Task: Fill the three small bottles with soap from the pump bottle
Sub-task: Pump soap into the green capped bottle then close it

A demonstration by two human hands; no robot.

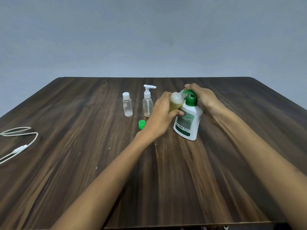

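Head view, starting nearest: two bare forearms reach forward over the dark wooden table (166,180), with a white cable (25,138) lying well off to the left. Further in, a loose green cap (141,124) sits on the wood just beside the left wrist. Behind it the left hand (162,117) is wrapped around a small bottle (176,102), tilted so its open neck meets the green spout of the pump bottle (187,123); the small bottle already shows yellowish soap in its lower part, with froth above. The right hand (205,98) is closed over the green pump head, fingers curled on top, apparently pressing down. The pump bottle leans to the right (its base appears to rest on the table). Farthest back, two more small bottles stand upright and apart from the hands: a clear flip-cap bottle (127,104) and a clear spray-pump bottle (148,101), both looking empty or nearly so. Judging by the plastic, the small bottle is light and slightly squeezable, and soap on its neck would make it slippery, so a firm hold round the body is best. The pump bottle is heavier and stiff; steadying its shoulder while pressing should keep the spout aligned with the narrow neck.
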